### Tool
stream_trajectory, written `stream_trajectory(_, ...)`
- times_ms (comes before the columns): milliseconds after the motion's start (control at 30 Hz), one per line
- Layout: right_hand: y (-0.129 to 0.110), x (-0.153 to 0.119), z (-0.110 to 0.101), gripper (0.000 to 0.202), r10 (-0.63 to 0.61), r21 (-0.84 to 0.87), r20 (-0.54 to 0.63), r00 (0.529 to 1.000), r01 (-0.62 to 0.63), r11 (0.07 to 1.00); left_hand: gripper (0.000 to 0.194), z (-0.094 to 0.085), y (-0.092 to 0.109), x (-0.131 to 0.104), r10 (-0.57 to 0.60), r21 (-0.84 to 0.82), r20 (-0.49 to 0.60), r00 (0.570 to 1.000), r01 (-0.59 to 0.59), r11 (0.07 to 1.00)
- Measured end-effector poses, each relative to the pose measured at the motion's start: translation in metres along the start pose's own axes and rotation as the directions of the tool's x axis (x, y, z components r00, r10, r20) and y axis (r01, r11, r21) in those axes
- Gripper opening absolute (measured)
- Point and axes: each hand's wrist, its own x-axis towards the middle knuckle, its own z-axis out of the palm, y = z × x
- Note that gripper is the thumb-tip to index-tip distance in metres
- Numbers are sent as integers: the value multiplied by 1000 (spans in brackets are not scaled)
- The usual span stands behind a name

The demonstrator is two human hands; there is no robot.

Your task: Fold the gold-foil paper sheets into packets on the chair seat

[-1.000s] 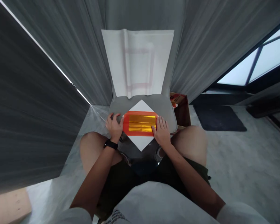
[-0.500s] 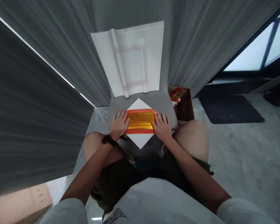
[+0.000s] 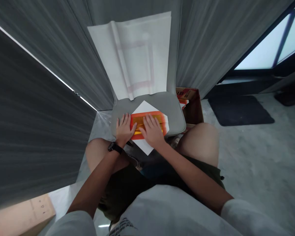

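A white sheet of paper (image 3: 144,106) with folded sides and an orange and gold band lies on the grey chair seat (image 3: 174,105), its near corner past the front edge. My left hand (image 3: 124,130) rests flat at the band's left end, fingers pointing away from me. Across the middle of the gold area lies my right hand (image 3: 152,131), palm down with its fingers stretched out. It covers part of the gold. The band's right end shows uncovered, with white paper at its edge.
A large white sheet (image 3: 137,59) leans on the chair's backrest. Right of the chair stands an open carton (image 3: 195,105) with orange and white papers in it. A dark mat (image 3: 239,109) lies on the floor, a cardboard box (image 3: 36,213) at the lower left. Grey curtains (image 3: 39,131) flank the chair.
My right hand has moved left from the band's right end onto the middle of the gold. My left hand stays at the left end. The view has shifted slightly.
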Motion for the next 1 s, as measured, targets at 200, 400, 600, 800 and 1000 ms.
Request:
stream_trajectory(200, 6, -1, 26, 67, -43, 7, 103, 994, 43, 999, 66, 1, 4, -4, 22, -71, -71, 997, -27, 997)
stream_trajectory(400, 80, -24, 6, 77, 101, -98, 33, 994, -98, 990, 66, -2, 8, -6, 13, -118, -93, 996, -24, 993)
stream_trajectory(600, 90, -33, 1, 80, 130, -162, -4, 992, -129, 978, 65, 0, 6, -7, 10, -129, -112, 994, -25, 991)
stream_trajectory(800, 89, -30, 3, 81, 159, -151, 17, 987, -154, 976, 67, 3, 2, -3, 31, -117, -63, 998, -38, 992)
stream_trajectory(1000, 105, -26, -20, 79, 84, -103, 177, 981, -66, 992, 67, -3, -15, -10, 171, -140, -77, 982, -180, 974)
